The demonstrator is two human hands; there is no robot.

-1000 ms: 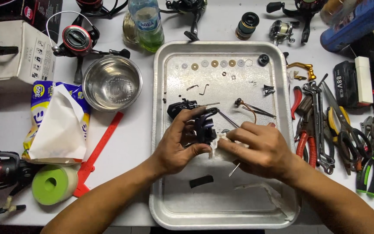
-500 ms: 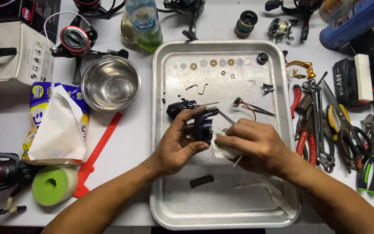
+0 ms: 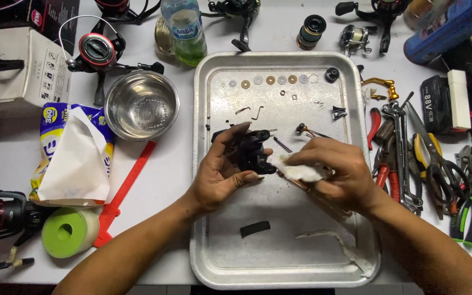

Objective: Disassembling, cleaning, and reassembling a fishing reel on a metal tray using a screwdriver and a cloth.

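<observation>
Head view: left hand (image 3: 222, 175) grips black reel body (image 3: 249, 153); right hand (image 3: 337, 172) presses, apparently, tissue (image 3: 299, 169).

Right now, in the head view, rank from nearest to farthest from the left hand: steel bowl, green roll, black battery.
From the left hand:
1. Steel bowl, up and to its left, beside the tray.
2. Green roll, lower left, near the table edge.
3. Black battery, far right, past the tray and pliers.

Repair workbench; fishing reels (image 3: 95, 52); pliers (image 3: 468, 210); parts tray (image 3: 214, 262)
</observation>
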